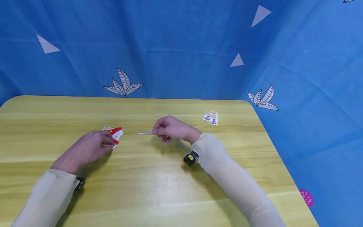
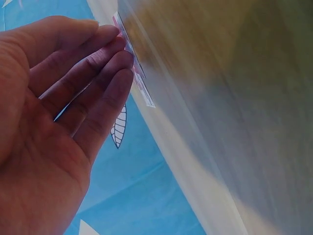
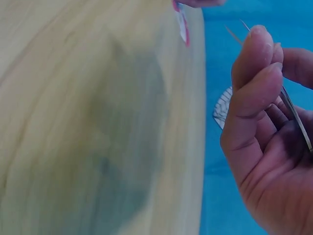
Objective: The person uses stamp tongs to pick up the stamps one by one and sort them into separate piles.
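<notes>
My left hand (image 1: pixel 92 146) reaches over a few red-and-white stamps (image 1: pixel 115 130), one showing a yellow emblem. It partly covers them in the head view. In the left wrist view its fingers are extended and gently bent, with the fingertips right at the edge of the stamps (image 2: pixel 142 89). To the right, my right hand (image 1: pixel 173 128) pinches a pair of metal tweezers (image 1: pixel 145 133) between thumb and fingers. The tweezers (image 3: pixel 296 117) have their two thin tips slightly apart with nothing between them, pointing left toward the stamps.
A small overlapping group of printed stamps (image 1: pixel 211 118) lies at the back right of the wooden table (image 1: pixel 158 195). Blue patterned cloth (image 1: pixel 181 47) hangs behind the table and along its right side. A dark camera (image 1: pixel 189 160) is strapped at the right wrist.
</notes>
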Available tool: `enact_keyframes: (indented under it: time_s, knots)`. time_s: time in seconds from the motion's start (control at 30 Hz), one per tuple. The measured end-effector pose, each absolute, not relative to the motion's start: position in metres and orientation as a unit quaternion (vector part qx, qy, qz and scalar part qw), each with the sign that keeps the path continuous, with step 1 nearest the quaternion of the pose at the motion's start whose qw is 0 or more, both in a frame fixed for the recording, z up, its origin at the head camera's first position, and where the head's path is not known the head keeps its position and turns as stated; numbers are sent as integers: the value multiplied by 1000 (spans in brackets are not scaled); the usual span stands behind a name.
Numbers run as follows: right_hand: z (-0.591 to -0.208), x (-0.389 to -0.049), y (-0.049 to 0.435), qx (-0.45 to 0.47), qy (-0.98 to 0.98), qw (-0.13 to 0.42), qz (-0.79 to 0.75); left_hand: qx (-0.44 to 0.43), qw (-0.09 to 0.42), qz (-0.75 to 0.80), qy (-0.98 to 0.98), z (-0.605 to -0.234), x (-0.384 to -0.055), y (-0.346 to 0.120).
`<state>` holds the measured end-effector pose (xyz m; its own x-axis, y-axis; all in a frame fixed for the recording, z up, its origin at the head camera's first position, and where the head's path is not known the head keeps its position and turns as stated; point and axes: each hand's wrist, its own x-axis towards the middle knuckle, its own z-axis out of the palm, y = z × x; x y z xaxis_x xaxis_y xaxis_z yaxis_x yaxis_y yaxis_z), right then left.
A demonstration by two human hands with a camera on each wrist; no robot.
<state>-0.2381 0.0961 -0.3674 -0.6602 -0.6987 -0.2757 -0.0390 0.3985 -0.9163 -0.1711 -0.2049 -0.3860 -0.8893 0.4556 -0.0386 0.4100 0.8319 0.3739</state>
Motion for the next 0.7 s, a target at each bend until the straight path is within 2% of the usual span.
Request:
enact_keyframes:
  time_s: [0.7]
  knots:
    - [-391, -241, 39, -237, 782, 341, -465, 216, 69, 186, 956, -385, -171, -204]
